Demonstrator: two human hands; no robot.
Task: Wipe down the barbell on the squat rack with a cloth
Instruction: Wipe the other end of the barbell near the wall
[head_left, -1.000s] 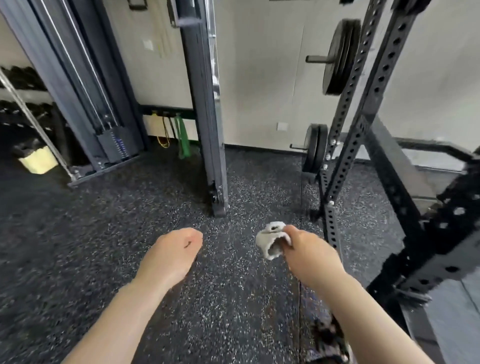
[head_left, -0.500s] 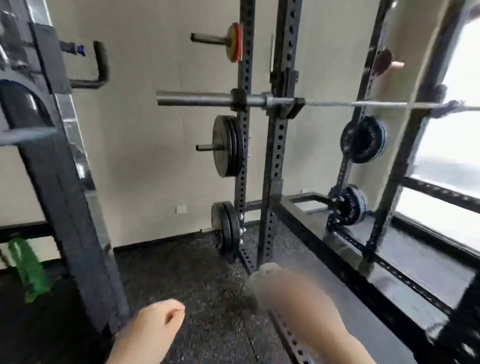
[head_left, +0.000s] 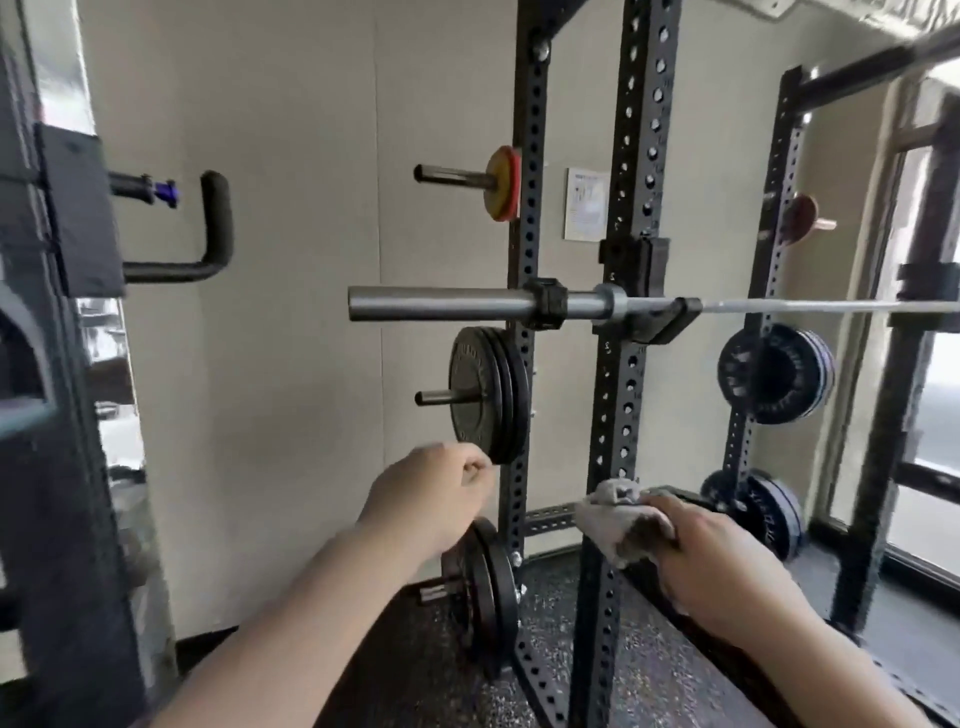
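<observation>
The barbell (head_left: 519, 304) lies level across the middle of the frame, resting in the hooks of the squat rack (head_left: 631, 364), its bare sleeve sticking out to the left and its thin shaft running off the right edge. Low in the frame, right of centre, the right hand (head_left: 722, 561) has its fingers curled round a bunched grey cloth (head_left: 615, 517), well below the bar and not touching it. The left hand (head_left: 436, 493), lower centre, is loosely fisted and holds nothing. Black weight plates (head_left: 488, 395) hang on pegs beside the rack; their raised lettering is too blurred to read. A white notice (head_left: 587, 203) on the wall, upper centre, carries print that cannot be made out either.
</observation>
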